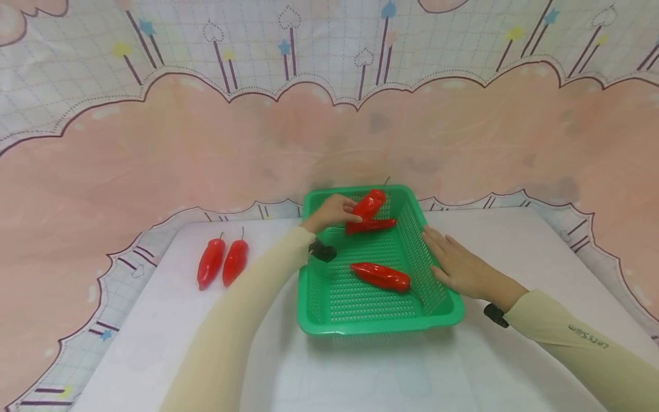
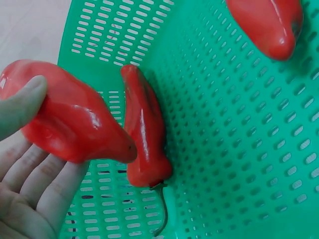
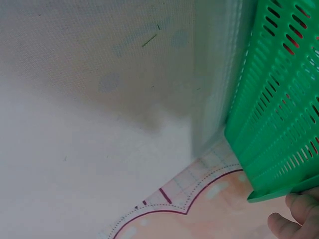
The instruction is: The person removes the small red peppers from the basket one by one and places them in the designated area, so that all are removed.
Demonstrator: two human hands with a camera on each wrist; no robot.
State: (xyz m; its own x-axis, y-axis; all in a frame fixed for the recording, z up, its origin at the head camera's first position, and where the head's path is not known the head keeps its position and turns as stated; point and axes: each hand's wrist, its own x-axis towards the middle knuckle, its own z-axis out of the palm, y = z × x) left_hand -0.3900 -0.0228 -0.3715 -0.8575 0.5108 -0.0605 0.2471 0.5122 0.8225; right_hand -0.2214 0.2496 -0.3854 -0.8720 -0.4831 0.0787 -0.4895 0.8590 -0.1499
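My left hand point(image 1: 333, 212) holds a red pepper point(image 1: 370, 204) between thumb and fingers, over the back of a green basket point(image 1: 381, 328). In the left wrist view the held pepper point(image 2: 75, 117) hangs tip down, partly overlapping another red pepper point(image 2: 144, 124) that lies along the basket's back wall. A third pepper point(image 1: 381, 277) lies on the basket floor, nearer the front. My right hand point(image 1: 460, 266) rests against the basket's right rim with its fingers extended. Only some fingertips point(image 3: 294, 214) show beside the rim in the right wrist view.
Two red peppers, one point(image 1: 210, 264) beside the other point(image 1: 235, 262), lie on the white table point(image 1: 154, 343) left of the basket. Behind the table hangs a patterned pink cloth point(image 1: 231, 154). My left forearm point(image 1: 242, 320) crosses in front of the basket's left side.
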